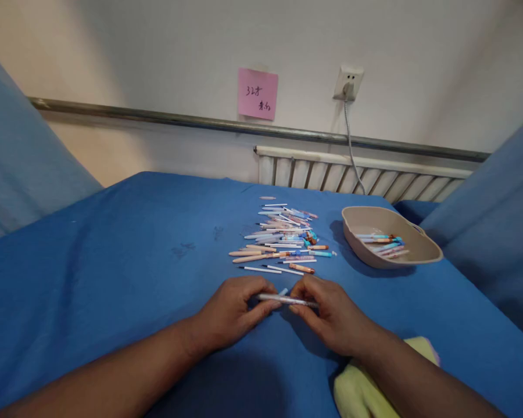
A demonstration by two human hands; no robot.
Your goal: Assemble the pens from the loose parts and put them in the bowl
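1. Work surface: a blue cloth covers the tabletop (pixel 113 261). Its far edge lies along the wall, just before a white radiator (pixel 314 171).
2. Left hand (pixel 239 305): the thumb and fingers are closed in a pinch on the left end of a whitish pen (pixel 294 300).
3. Right hand (pixel 331 316): the thumb and fingers grasp the right end of the same pen.
4. Pen position: the pen is held roughly level between both hands, parallel to the far edge of the tabletop and on the near side of the loose parts.
5. Light-blue piece (pixel 283 291): this part shows behind the pen, between the hands, close to the left fingertips. Which hand supports it cannot be told.
6. Loose pen parts (pixel 283 237): these lie in a long heap from near the middle of the far edge toward the hands. Thin white refills (pixel 261 270) with dark tips and a short brown piece (pixel 302 268) lie at the heap's near end.
7. Beige basin (pixel 418 247): this stands toward the far right corner of the tabletop, right of the heap and apart from it. Blue, brown and pale pens (pixel 383 244) lie inside, against the left part.
8. Yellow-green cloth (pixel 357 389): this lies toward the near right corner, partly hidden by the right forearm.
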